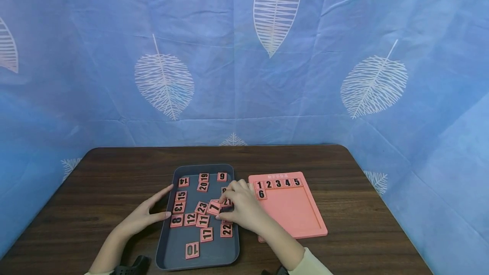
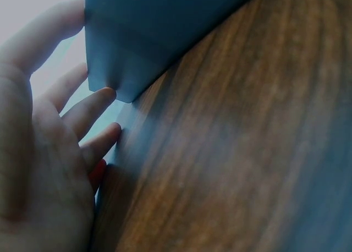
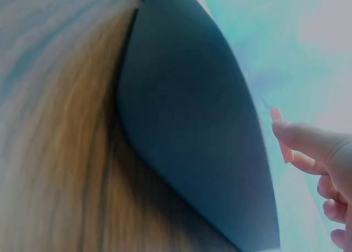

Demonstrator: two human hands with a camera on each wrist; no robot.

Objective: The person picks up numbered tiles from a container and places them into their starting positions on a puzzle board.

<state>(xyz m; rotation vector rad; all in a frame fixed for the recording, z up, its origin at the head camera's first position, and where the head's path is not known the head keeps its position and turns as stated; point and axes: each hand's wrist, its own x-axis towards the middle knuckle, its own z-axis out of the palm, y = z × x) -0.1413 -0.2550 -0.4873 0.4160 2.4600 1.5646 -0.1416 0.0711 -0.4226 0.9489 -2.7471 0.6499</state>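
Note:
A pink tile marked 7 [image 1: 214,207] is pinched between the thumb and fingers of my right hand [image 1: 244,207], over the right side of a dark grey tray [image 1: 175,249]. The right wrist view shows the tile [image 3: 281,136] edge-on, above the tray's rim. My left hand [image 1: 139,215] touches the tray's left edge with its fingertips, fingers spread and fairly straight. Several numbered pink tiles lie scattered in the tray, such as tile 10 [image 1: 192,250] and tile 22 [image 1: 226,229]. Some tiles near the right hand are partly hidden.
Right of the tray lies a pink puzzle board [image 1: 290,215], tiles 1 to 5 along its top row and tile 6 [image 1: 261,194] below tile 1. Both stand on a dark wooden table [image 1: 355,224]. Behind hangs a blue cloth [image 1: 214,75] with white leaf patterns.

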